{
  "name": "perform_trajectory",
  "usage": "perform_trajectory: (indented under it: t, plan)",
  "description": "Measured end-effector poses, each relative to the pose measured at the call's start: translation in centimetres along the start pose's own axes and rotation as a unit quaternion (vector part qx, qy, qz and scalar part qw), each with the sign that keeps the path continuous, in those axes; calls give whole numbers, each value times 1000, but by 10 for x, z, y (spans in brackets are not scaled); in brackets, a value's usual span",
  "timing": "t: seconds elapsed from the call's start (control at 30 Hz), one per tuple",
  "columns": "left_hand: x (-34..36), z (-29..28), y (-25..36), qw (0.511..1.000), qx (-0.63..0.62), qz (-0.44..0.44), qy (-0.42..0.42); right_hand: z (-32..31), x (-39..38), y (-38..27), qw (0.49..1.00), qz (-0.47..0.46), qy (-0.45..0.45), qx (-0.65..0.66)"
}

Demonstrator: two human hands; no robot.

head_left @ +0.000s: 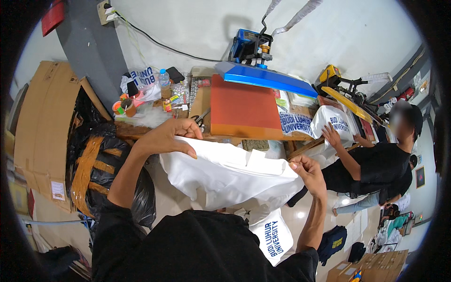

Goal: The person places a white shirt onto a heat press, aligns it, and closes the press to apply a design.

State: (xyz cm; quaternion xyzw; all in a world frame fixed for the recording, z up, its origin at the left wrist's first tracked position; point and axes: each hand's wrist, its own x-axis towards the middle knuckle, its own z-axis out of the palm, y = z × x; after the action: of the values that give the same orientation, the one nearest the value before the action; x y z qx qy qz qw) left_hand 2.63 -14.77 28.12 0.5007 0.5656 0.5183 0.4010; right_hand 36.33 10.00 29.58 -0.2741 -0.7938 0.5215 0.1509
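Observation:
A white T-shirt [225, 167] hangs stretched between my two hands, its collar edge with a small white tag facing up. My left hand [176, 136] pinches the shirt's upper left edge between thumb and curled fingers. At the other end, my right hand [307, 171] grips the upper right edge. Just beyond the shirt lies the flat orange-brown pad [244, 103] of a heat press, with its blue upper plate [268, 77] raised and swung to the right. Below my right forearm shows a white printed shirt [272, 237] with dark blue lettering.
Left of the pad, the table holds scissors [201, 117], a plastic bottle [164, 83] and small cups. A large cardboard box [47, 136] and a taped black plastic bundle [101, 164] stand at left. To the right, a co-worker [380, 160] handles a printed white shirt [334, 123] beside a yellow press [347, 103].

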Motion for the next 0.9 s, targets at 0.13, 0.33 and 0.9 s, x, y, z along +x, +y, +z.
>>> perform_trajectory:
  t: [0.13,0.33,0.9]
  plan:
    - [4,-3,-3,996,92,12,-9,3,3,-8,1000,0,-19,13]
    - [5,-9,-5,995,98,-5,-5,-8,4,-14,996,-5,-81,-35]
    - [0,29,-36,999,46,2,-4,6,-4,-49,999,-29,40,-9]
